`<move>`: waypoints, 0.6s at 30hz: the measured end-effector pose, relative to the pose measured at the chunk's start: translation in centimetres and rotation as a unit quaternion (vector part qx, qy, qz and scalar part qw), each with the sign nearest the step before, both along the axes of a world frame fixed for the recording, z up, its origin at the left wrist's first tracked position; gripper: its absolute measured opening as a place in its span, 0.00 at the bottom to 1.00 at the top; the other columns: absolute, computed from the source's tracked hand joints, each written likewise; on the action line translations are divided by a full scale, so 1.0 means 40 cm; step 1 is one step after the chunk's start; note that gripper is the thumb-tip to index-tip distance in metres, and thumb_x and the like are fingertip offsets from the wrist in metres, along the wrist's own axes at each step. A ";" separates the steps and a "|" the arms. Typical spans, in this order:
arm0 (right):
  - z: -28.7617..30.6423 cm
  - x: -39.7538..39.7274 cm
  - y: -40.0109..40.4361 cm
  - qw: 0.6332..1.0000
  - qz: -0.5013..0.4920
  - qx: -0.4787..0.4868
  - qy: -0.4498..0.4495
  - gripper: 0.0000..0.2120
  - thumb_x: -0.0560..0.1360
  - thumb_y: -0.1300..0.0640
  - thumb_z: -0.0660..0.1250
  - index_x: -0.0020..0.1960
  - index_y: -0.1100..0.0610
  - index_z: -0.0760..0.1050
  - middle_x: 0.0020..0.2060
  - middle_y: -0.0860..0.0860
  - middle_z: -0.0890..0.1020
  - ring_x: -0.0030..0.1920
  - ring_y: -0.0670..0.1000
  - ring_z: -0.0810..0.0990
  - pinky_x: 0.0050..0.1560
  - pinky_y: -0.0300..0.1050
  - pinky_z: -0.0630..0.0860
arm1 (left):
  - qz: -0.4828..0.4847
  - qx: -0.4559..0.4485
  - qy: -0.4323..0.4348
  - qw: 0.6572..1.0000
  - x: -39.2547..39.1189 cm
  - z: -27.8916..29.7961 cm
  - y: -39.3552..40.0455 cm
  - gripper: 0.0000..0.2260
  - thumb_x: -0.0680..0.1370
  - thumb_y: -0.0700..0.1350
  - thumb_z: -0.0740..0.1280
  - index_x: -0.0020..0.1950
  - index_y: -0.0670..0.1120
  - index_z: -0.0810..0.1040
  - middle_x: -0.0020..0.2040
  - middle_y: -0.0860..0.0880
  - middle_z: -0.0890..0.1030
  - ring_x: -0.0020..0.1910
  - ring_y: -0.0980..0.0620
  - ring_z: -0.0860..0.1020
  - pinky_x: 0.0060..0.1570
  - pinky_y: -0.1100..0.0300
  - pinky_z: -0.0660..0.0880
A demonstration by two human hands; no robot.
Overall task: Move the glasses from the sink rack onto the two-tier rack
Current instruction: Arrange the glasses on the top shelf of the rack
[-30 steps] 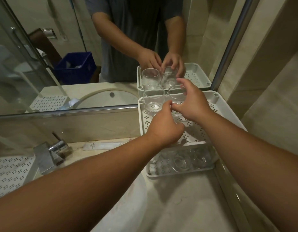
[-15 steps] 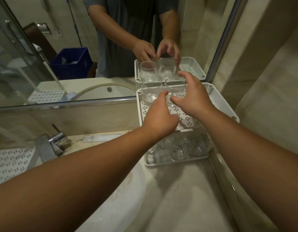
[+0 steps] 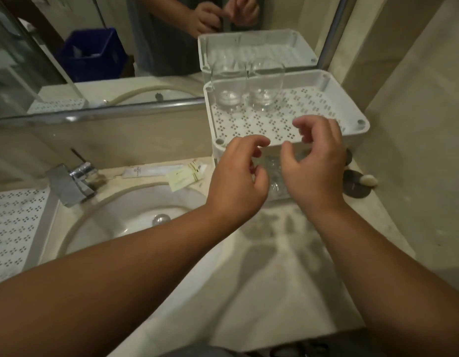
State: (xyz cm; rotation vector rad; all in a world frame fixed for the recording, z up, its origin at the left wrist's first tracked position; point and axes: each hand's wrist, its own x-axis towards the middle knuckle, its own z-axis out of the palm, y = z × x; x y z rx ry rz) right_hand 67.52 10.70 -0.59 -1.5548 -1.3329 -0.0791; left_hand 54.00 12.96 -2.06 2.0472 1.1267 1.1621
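Now both your hands are empty; your left hand (image 3: pixel 237 173) and right hand (image 3: pixel 317 161) hang loosely curled before the white perforated two-tier plastic rack (image 3: pixel 352 99); two clear stemless glasses (image 3: pixel 247 87) stand at its top tier's back-left; expect them light, rigid, slick and breakable; grip round the bowl.

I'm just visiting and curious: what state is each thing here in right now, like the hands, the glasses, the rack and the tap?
Left hand: fingers loosely curled, holding nothing.
Right hand: fingers loosely curled, holding nothing.
Left glass: upright on the top tier, empty.
Right glass: upright beside it, empty.
Two-tier rack: top tier holds two glasses; more glassware on the lower tier, blurred.
Tap: no water running.
Sink: no standing water visible.
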 end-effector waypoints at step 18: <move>-0.366 0.034 0.069 0.909 -0.026 -0.410 -0.071 0.34 0.71 0.49 0.73 0.72 0.50 0.61 0.69 0.58 0.66 0.65 0.62 0.71 0.53 0.52 0.75 | 0.022 -0.358 0.126 0.925 0.062 -0.245 0.029 0.29 0.78 0.51 0.64 0.78 0.51 0.61 0.73 0.47 0.71 0.61 0.51 0.76 0.48 0.62 0.71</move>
